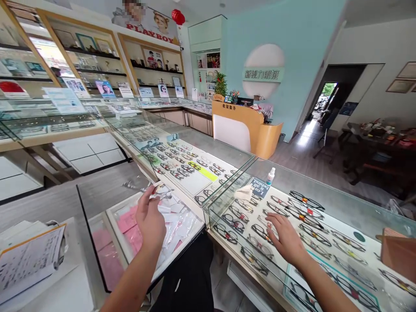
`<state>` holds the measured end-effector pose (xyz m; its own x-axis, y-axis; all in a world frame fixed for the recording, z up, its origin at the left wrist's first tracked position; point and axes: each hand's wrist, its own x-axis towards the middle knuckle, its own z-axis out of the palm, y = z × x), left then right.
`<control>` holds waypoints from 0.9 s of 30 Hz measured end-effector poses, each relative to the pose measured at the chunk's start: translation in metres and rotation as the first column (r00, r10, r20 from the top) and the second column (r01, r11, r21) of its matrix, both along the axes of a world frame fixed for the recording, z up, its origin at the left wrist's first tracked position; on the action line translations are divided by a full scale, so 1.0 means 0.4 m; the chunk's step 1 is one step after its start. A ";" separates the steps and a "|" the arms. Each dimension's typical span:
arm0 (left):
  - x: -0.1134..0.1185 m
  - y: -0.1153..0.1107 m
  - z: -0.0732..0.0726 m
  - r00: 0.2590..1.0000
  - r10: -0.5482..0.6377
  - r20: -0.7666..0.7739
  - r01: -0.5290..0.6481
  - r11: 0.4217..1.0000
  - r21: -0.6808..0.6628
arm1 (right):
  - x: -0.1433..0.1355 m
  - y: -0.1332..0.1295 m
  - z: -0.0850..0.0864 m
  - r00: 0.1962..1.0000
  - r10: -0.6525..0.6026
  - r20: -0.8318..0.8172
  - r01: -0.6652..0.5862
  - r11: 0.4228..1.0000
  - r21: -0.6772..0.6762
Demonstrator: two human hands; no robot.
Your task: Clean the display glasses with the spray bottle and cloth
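Note:
My left hand [151, 216] is over an open drawer, its fingers closed on a thin silvery object [166, 191]; the kind is too unclear to name. Beneath that hand the drawer [198, 229] holds clear plastic bags [177, 225], white papers and pink slips [128, 219]. Stretched forward with fingers apart, my right hand [287, 238] rests at the glass display counter [269, 286], holding nothing. Rows of eyeglasses [313, 234] lie under the glass around it. Beyond that hand are a crumpled pale cloth [244, 192] and a small spray bottle [271, 176] on the glass.
A clipboard with written sheets [30, 258] lies at the lower left. A brown box [398, 251] stands at the right on the counter. Further glass cases [195, 149] run ahead toward a wooden cashier desk [240, 125]. A dark cluttered table [383, 143] is at the far right.

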<state>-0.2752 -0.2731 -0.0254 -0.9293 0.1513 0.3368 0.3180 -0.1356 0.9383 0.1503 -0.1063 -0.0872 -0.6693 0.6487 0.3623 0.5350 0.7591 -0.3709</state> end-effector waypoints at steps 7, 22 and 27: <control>0.315 0.213 0.308 0.791 -0.593 -0.150 0.601 0.799 0.015 | 0.018 0.002 0.033 0.999 0.029 0.014 -0.027 0.993 -0.112; 0.914 0.710 0.292 -0.157 -0.632 0.759 0.897 0.230 0.377 | 0.007 0.038 0.063 0.998 0.056 0.015 -0.051 0.971 -0.234; 0.989 0.805 0.218 -0.140 -0.573 0.807 0.836 0.368 0.406 | 0.009 0.042 0.058 0.997 0.058 0.059 -0.045 0.977 -0.209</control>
<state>0.1206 0.0488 0.0619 0.0780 0.8352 -0.5444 -0.6554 0.4545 0.6032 0.1537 -0.0895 -0.0640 -0.7214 0.6691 0.1787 0.5249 0.6965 -0.4893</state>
